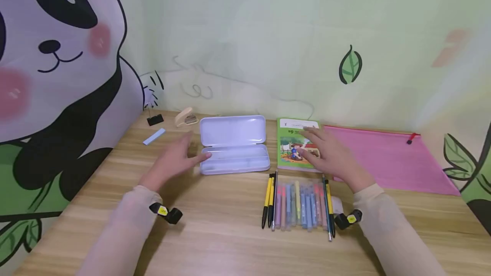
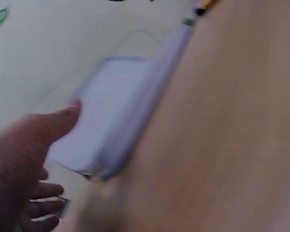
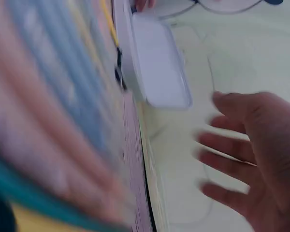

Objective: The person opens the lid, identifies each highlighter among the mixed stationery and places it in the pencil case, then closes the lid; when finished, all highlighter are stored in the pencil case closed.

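Observation:
An open pale lilac pencil case [image 1: 234, 144] lies at the back middle of the wooden desk [image 1: 215, 242], its lid raised. My left hand [image 1: 178, 159] hovers just left of the pencil case [image 2: 111, 116] with its fingers straight, holding nothing. My right hand [image 1: 326, 152] is spread above a green picture book [image 1: 293, 139], fingers straight and empty. In front of the book lies a row of several pens and pastel markers [image 1: 299, 201]. In the blurred right wrist view, my right hand [image 3: 253, 154] shows spread fingers, with the pencil case [image 3: 157, 60] beyond them.
A pink zip folder [image 1: 387, 156] lies right of the book. At the back left are a beige stapler [image 1: 186, 117], a black binder clip [image 1: 155, 119] and a small blue eraser [image 1: 154, 136]. The wall with a panda picture [image 1: 57, 54] stands close behind.

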{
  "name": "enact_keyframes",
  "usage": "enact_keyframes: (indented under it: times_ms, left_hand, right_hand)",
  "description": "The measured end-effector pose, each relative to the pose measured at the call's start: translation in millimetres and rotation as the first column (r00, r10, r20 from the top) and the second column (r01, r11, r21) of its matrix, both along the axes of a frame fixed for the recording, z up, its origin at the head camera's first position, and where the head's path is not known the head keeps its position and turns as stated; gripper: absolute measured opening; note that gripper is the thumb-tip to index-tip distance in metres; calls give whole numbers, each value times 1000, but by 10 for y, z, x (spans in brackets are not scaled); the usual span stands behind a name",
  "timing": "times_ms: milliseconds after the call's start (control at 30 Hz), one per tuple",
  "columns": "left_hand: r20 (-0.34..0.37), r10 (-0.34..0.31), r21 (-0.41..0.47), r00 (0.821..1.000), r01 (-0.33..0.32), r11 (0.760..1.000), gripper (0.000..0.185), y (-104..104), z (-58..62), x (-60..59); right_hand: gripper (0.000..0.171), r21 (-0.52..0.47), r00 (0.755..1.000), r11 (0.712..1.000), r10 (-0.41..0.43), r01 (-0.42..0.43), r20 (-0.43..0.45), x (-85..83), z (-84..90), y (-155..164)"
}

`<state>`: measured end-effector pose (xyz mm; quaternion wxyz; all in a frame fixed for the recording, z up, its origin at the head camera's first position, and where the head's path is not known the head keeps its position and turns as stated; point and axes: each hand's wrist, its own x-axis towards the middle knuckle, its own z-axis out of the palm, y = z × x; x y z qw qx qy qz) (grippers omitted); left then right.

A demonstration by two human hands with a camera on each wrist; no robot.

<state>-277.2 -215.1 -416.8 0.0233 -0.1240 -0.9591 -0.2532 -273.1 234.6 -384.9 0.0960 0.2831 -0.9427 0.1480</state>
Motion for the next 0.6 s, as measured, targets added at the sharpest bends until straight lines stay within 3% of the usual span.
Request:
enact_keyframes:
  times_ms: [67, 133, 233, 300, 433, 600]
  left_hand:
    - [-6, 7, 56, 1000, -7, 998, 113, 51, -134, 21]
    - [-18, 16, 105, 1000, -14, 994, 109, 104, -242, 37]
    - [-23, 3, 186, 1000, 1, 983, 100, 146, -354, 48]
    - [-30, -26, 217, 999, 32, 976, 98, 151, -397, 54]
    - [-52, -85, 200, 995, 93, 975, 101, 138, -448, 64]
    - [-74, -80, 160, 994, 91, 983, 103, 113, -465, 62]
  right_hand:
    - [46, -62, 991, 992, 113, -109, 77, 25, -15, -68]
    - [36, -112, 960, 976, 207, -189, 186, 57, -50, -146]
    - [38, -128, 900, 954, 298, -270, 319, 109, -137, -256]
    - [43, -110, 875, 950, 313, -294, 370, 148, -197, -323]
    - [62, -7, 886, 958, 268, -287, 379, 243, -258, -437]
    - [76, 76, 903, 963, 214, -260, 372, 349, -224, -549]
